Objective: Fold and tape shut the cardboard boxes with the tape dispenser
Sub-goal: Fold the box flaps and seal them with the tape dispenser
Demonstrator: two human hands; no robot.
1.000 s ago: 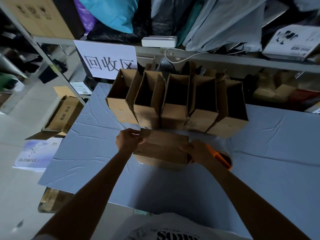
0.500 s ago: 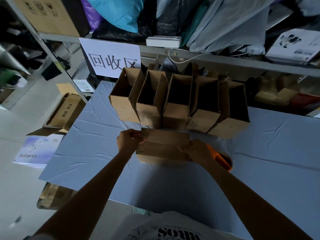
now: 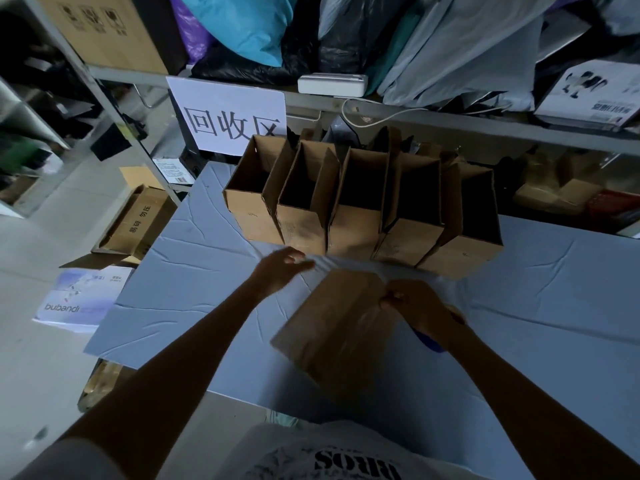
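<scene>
Cardboard is filling our view: a closed box is lying tilted on the grey desk, near us. Our right hand is pinching its far right corner, fingers curled tight. Our left hand is hovering open to the box's far left, touching nothing. Five open boxes are standing in a row farther back, flaps upright.

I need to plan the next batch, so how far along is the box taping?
Done: five boxes stand in a row at the back of the table, tops open; whether their bottoms are taped cannot be seen. In hand: the right hand grips a sixth box, closed side up; the left hand is off it, open. Left: anything else on this box.
</scene>
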